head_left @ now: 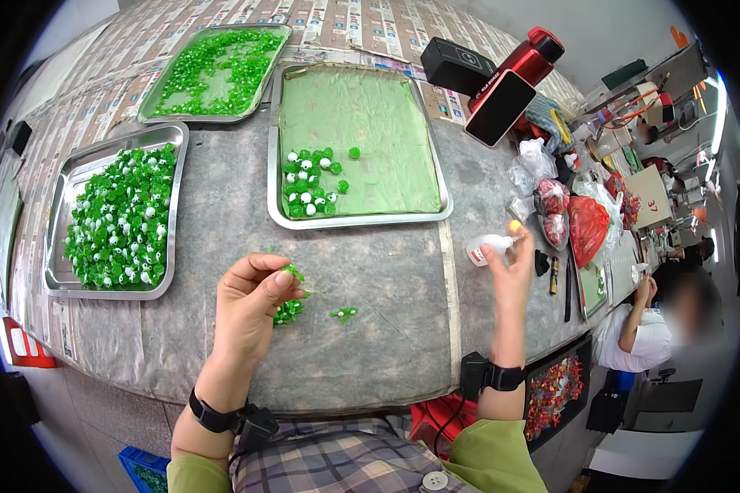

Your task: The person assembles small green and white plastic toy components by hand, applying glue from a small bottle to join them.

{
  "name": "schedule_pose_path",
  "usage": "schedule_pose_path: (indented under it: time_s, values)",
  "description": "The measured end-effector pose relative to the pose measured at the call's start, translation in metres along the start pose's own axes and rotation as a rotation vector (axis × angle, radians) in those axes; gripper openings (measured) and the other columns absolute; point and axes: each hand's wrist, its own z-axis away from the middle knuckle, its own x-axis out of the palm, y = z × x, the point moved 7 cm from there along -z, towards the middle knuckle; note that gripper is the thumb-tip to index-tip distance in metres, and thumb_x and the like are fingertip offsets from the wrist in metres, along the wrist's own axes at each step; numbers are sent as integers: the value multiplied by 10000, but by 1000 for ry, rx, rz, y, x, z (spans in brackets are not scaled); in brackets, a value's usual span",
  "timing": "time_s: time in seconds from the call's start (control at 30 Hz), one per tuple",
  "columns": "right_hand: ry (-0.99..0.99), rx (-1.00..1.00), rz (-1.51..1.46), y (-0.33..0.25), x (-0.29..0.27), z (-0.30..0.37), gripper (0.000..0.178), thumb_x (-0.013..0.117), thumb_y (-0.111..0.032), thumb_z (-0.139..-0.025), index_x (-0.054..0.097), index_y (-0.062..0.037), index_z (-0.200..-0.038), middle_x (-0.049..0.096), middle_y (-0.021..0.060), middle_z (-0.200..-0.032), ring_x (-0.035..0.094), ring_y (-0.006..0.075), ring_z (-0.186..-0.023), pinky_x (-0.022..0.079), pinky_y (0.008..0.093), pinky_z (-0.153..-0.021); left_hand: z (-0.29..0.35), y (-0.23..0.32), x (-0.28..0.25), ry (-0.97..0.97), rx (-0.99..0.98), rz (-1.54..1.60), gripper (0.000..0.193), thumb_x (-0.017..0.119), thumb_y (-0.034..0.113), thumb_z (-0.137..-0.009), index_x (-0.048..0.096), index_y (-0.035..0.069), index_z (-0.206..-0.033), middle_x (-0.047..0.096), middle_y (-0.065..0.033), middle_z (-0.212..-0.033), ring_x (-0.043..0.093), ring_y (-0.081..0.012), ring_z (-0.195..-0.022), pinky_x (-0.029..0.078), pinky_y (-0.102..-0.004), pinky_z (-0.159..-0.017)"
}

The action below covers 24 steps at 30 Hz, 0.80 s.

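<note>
My left hand pinches a small green plastic piece between thumb and forefinger. Below those fingers, a few more green pieces lie on the grey table cover, and another loose piece sits a little to the right. Farther right, my right hand is closed around a small white squeeze bottle, tilted, with a yellow tip or cap by the fingertips. Beyond both hands stands a metal tray lined with green sheet; green and white balls cluster in its near left part.
At left, a metal tray is heaped with green and white pieces; another tray behind holds green bits. A phone leans by a red bottle and black box. Bagged red parts lie right, near another person.
</note>
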Motion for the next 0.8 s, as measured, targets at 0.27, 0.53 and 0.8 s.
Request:
schedule_pose_path:
  time_s: [0.27,0.53,0.8]
  values:
    - [-337,-589,447,-123,134,-15,244,608,-55,-669,526,-34,-897,543,95,-876,537,221,-783,420,303,-660,1,2,-9,17,-9,-6,111,575,43,-743,544,9,-844,573,-59,-760,568,-124,-683,497,-257,-625]
    - [-423,-646,767,-50,221,-73,220,608,-88,-652,524,-53,-852,532,98,-782,528,253,-737,429,336,-651,-2,-2,-5,2,-18,11,120,575,52,-746,546,14,-856,576,-54,-767,566,-118,-689,492,-253,-628]
    - [-664,-109,80,-92,182,-9,199,587,-34,-707,523,-19,-895,564,53,-788,537,105,-700,424,218,-660,1,0,-4,-31,-61,3,119,569,73,-756,547,17,-859,578,-54,-762,568,-124,-693,485,-248,-637]
